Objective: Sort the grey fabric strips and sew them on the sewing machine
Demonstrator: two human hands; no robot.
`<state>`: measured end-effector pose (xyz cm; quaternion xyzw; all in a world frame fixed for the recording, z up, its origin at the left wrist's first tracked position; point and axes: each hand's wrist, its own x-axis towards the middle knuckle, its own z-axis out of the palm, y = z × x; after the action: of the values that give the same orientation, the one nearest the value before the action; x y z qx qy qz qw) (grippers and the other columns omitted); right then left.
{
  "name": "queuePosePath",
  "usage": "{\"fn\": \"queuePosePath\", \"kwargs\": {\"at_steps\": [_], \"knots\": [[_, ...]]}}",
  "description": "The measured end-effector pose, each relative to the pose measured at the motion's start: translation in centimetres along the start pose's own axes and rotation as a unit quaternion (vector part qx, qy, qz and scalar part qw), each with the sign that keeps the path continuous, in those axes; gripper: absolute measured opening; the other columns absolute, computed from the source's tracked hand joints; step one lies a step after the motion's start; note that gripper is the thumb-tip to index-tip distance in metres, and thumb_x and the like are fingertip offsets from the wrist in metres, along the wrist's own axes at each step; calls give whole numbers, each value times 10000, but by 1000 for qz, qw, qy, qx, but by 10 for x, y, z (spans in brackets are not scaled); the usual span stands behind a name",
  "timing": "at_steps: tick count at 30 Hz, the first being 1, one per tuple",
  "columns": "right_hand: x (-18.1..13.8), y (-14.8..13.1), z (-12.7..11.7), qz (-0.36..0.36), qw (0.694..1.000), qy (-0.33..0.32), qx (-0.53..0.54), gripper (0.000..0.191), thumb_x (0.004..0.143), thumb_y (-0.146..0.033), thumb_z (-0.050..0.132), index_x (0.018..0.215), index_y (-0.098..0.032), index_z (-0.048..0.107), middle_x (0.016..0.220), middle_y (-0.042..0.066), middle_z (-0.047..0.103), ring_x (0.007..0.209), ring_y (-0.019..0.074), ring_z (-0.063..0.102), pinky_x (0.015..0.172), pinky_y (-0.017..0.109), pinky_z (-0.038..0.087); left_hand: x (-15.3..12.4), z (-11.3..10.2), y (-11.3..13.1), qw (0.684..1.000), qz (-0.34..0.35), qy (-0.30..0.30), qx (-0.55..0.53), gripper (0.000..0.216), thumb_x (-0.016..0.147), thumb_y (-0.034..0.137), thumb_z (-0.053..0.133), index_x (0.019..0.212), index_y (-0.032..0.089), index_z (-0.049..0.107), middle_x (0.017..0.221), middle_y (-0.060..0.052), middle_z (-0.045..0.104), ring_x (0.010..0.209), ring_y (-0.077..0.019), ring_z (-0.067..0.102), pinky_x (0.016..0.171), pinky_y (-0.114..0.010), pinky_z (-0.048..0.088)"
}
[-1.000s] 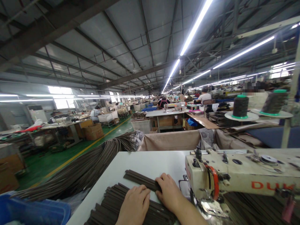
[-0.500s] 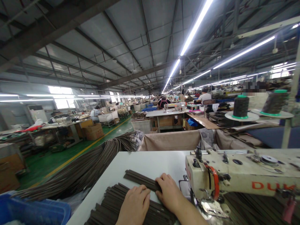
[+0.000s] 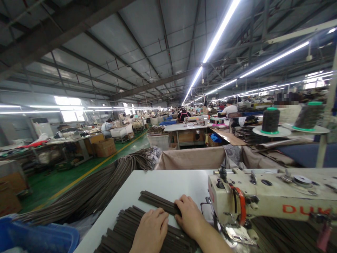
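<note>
My left hand point(image 3: 150, 230) lies palm down on a pile of dark brown strips point(image 3: 123, 228) at the near edge of the white table point(image 3: 168, 182), its fingers bent over the strips. My right hand point(image 3: 190, 215) rests just to its right, fingers curled on the end of a small bundle of dark strips point(image 3: 155, 201) that points away to the left. Right beside it stands a cream sewing machine point(image 3: 263, 200) with a red part on its head.
A long bundle of dark cords point(image 3: 100, 186) hangs off the table's left side above a blue bin point(image 3: 39, 239). Two thread cones point(image 3: 270, 119) stand at the right. Beyond are other work tables point(image 3: 184, 127), cardboard boxes, people at work and a green floor aisle.
</note>
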<state>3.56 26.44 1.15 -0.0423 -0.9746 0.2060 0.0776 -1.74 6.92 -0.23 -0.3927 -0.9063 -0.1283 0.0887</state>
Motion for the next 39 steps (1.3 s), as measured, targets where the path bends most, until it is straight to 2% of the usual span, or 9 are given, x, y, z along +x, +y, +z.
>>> {"fn": "queuePosePath", "kwargs": {"at_steps": [5,14,30,34,39], "knots": [[0,0,1,-1,1000,5,-4,370,879,-246,644,1245,-214,690,1313,134,622,1223,310,565,1071,409,440,-1,-2,2,1000,-2,-3,-5,415,1079,243,361,1272,287,726,1312,-51,694,1189,-243,625,1120,-444,427],[-1,0,-1,-3,1000,6,1,366,878,-232,642,1239,-208,692,1302,131,619,1232,307,558,1077,398,434,2,-4,0,1000,1,-28,-6,414,1081,242,352,1251,292,727,1305,-40,693,1173,-250,634,1088,-466,440],[-2,-3,-5,0,1000,-1,3,343,879,-229,647,1217,-203,703,1306,140,630,1225,316,567,1066,413,443,0,-2,0,1000,7,-4,5,411,1082,230,360,1254,301,726,1293,-30,697,1162,-246,644,1061,-449,459],[-1,-3,-5,3,1000,-3,8,349,866,-261,688,1211,-206,703,1302,132,630,1232,317,564,1071,404,442,-1,1,0,1000,7,14,5,393,1085,235,375,1259,297,722,1311,-33,694,1183,-244,643,1097,-459,445],[-1,-4,-6,4,1000,-5,10,363,861,-258,701,1219,-201,699,1308,138,625,1237,324,559,1071,410,442,0,0,1,1000,10,7,4,393,1079,217,386,1243,298,734,1316,-33,695,1192,-249,649,1104,-466,452]]}}
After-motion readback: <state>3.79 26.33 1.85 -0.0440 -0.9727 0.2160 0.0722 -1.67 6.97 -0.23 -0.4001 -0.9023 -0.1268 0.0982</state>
